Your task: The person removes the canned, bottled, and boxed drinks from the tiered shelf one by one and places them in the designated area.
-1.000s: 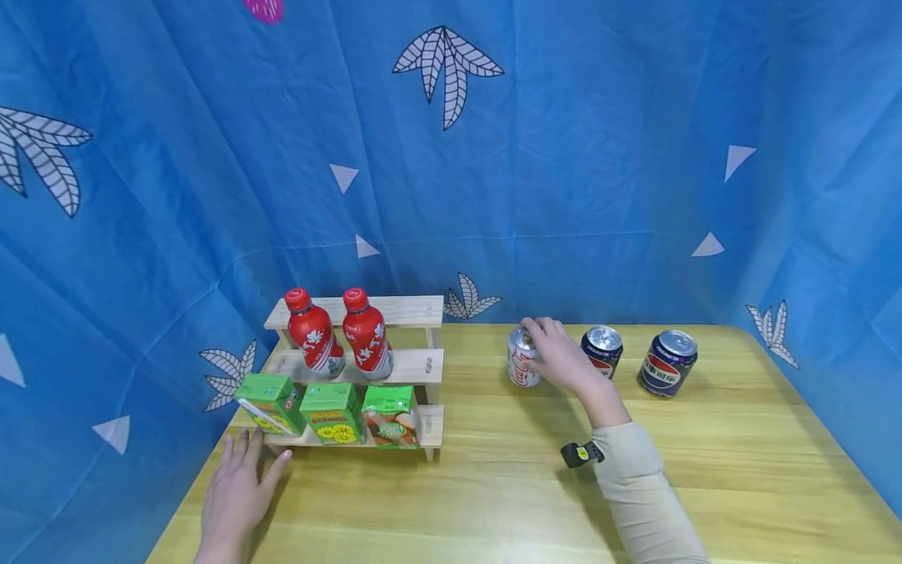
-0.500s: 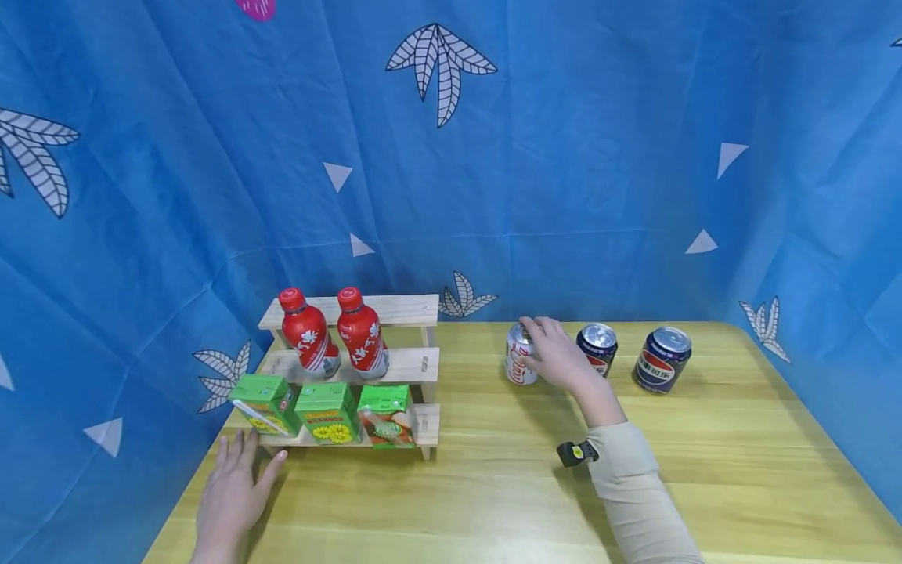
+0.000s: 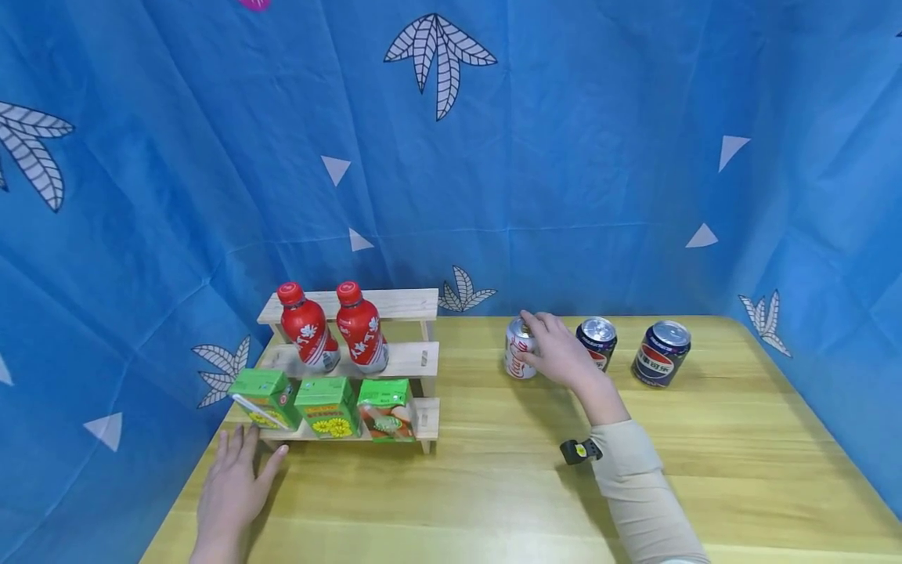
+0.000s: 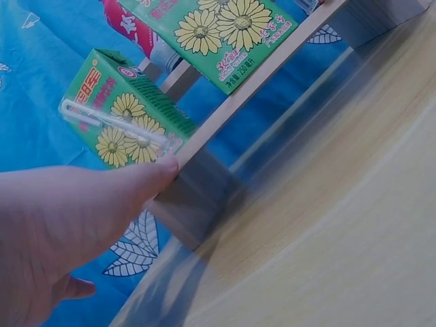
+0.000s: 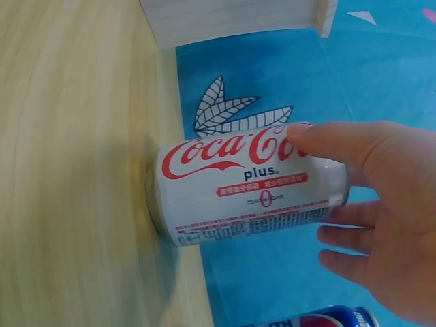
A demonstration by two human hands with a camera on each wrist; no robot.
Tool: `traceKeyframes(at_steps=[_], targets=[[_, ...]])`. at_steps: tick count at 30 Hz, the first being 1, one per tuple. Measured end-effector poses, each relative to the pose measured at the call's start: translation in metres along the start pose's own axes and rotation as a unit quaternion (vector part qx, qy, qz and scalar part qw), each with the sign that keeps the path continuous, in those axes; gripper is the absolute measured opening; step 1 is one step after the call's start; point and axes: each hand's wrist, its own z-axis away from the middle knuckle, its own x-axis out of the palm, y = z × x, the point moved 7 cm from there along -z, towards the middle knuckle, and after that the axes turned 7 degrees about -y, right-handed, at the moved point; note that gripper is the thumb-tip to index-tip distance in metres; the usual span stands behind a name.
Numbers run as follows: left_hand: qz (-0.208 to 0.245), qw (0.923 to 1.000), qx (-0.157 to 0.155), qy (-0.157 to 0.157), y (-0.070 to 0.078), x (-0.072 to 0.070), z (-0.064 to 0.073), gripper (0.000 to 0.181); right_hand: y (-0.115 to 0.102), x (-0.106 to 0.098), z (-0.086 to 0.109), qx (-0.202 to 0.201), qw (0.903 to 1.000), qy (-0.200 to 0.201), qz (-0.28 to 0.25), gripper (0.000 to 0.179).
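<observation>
My right hand (image 3: 564, 356) grips the upper part of a white Coca-Cola can (image 5: 245, 187), thumb on the near side and fingers round behind. The can stands upright at the back of the table, its base close at the wood. At the far left, my left hand (image 3: 232, 486) lies with fingers extended at the front left corner of a wooden tiered shelf (image 3: 426, 419). In the left wrist view its thumb (image 4: 160, 176) meets the shelf edge, just below a green drink carton (image 4: 129, 112) with a straw on its side.
Two dark blue Pepsi cans, a nearer-hand one (image 3: 596, 333) and a right one (image 3: 661, 354), stand right of the held can. Two red bottles (image 3: 362, 329) occupy the middle tier. More green cartons (image 3: 327, 407) line the bottom tier. A blue curtain (image 3: 599, 157) hangs behind.
The head view has shifted slightly. Both hands keep their places, the right on the Coca-Cola can and the left at the shelf corner.
</observation>
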Motion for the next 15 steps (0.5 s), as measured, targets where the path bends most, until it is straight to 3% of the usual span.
traceKeyframes(at_steps=[6,15], targets=[[-0.011,0.9999,0.002,0.01,0.002,-0.005,0.001,0.082,-0.006,-0.009,0.004,-0.009,0.9999,0.01,0.002,0.073],[-0.01,1.0,0.0,0.002,0.004,-0.003,0.002,0.082,-0.024,-0.031,0.014,-0.069,0.9948,0.075,0.005,0.063]])
